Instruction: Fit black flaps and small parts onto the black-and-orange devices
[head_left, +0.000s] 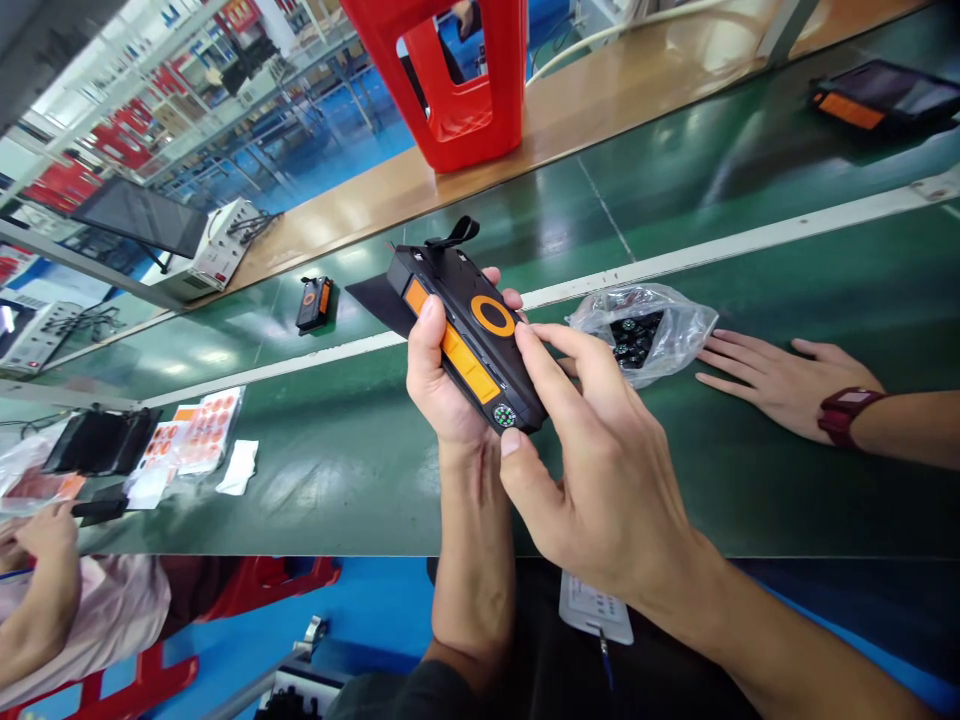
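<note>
Head cam view, looking down on a green conveyor belt (720, 490). Black-and-orange rugged device (472, 340) up in the air above the belt, cradled in the left hand (450, 385), thumb across the orange strip on the front, fingers wrapped round behind. Long axis running diagonally, far end up and to the left, near end with a little compass dial (504, 416) down and to the right, aimed toward the right hand (600, 470). So right hand clearly the closer one to that near end: curled, fingertips (523, 335) pressed on the device's right edge, thumb down by the bottom corner. Not much of a full grip, more like left doing the holding and right just working the edge. Small black strap loop (454, 232) sticking off the top end, black flap (375, 303) poking out the left side. Just past the device, a clear plastic bag (641, 333) of small black parts on the belt, with a co-worker's hand (780, 385) lying flat right beside it, red watch (844, 415) on the wrist. Another small black-and-orange device (313, 303) sitting farther along the belt, left of the hands.
</note>
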